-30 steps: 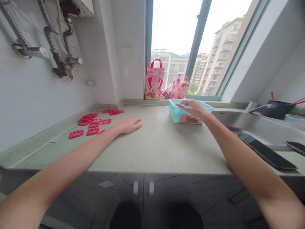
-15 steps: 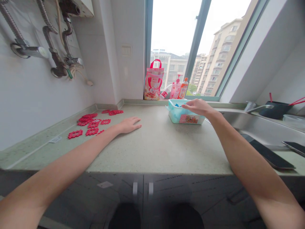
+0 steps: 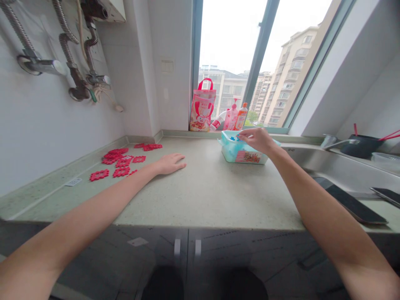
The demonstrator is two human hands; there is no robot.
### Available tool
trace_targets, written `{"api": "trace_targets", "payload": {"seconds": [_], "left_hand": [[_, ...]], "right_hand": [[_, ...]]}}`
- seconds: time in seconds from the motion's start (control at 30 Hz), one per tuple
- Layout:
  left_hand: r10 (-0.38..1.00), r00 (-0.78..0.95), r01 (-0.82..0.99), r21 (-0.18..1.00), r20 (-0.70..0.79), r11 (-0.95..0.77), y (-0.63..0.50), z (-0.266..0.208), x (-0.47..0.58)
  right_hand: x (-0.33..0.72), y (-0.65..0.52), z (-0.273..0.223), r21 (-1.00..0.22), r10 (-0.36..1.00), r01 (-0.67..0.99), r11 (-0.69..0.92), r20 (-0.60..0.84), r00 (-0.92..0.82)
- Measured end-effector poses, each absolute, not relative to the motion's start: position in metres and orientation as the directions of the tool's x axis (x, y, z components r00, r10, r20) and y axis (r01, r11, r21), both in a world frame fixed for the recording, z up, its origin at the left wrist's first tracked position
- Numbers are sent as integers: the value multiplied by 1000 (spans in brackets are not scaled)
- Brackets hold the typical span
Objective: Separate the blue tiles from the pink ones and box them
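My left hand lies flat on the pale countertop, fingers stretched out and holding nothing. To its left are several red toothed plastic building pieces, some piled on one another. My right hand is over the rim of a light-blue plastic box. Its thumb and fingers are pinched on a small blue building piece. More blue pieces show inside the box; the rest of the contents are hidden by the wall and my hand.
A steel sink with a faucet lies to the right. A dark flat device rests near its front edge. Pink bottles and a pink bag stand at the window. Pipes run down the left wall.
My right hand has lifted slightly at the box, and a blue building piece now shows between its fingertips. My left hand stays in place.
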State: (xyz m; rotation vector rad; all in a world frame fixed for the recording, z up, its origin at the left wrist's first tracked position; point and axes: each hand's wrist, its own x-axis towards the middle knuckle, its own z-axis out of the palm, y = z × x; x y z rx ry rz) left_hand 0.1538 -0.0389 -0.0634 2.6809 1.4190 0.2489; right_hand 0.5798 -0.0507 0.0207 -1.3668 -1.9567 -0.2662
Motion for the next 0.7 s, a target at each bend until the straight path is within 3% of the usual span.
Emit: {"api": "trace_targets", "payload": {"seconds": [0.13,0.3,0.47,0.57,0.7], "left_hand": [[811,566,792,176,149,-585,-41,-63,154],[694,566,696,192,445,-691,-60,-52,166],[604,501,649,192,620,-736,-85,-43,185],[560,538,618,157,630,-770,-90,-45,189],[552,573,576,182,606,-797,-89,-47,185]], "right_hand": [[566,-61,29,-230,540,888,398,842,-24],[524,-83,29,-380,484,725,575,872,73],[471,-94,-5,-521,627,410,748,759,-178],[450,-94,-27,-587,671,326,741,664,-331],[441,-92,-39,-605,667,283,744,653,-358]]}}
